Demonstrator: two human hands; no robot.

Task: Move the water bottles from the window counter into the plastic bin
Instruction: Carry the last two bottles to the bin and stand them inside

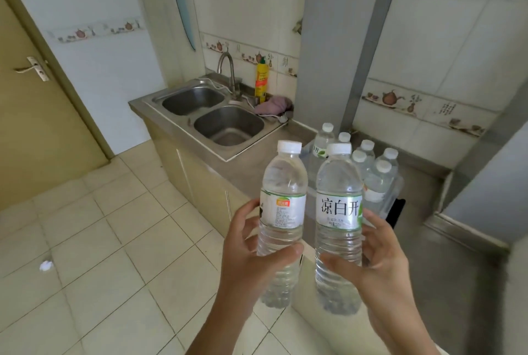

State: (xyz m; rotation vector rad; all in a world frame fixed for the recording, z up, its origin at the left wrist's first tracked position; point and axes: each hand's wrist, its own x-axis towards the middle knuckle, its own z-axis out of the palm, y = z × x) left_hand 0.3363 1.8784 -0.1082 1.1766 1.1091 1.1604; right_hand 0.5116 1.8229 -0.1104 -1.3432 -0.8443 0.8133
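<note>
Gripping ribbed clear plastic bottles (281, 211), both hands (251, 257).

A steel double sink (213, 114) sits in the worktop, tap (228, 68) curving over it. Just behind the sink, a yellow bottle (262, 80) stands upright; right of the sink lies a purple cloth (271, 106). Left of the sink, a door (34, 114); white scrap (45, 265) on the floor.

Packed water bottles (368, 166) blocked the counter (423, 229) at one o'clock; open floor (100, 254) lay free toward nine o'clock.
</note>
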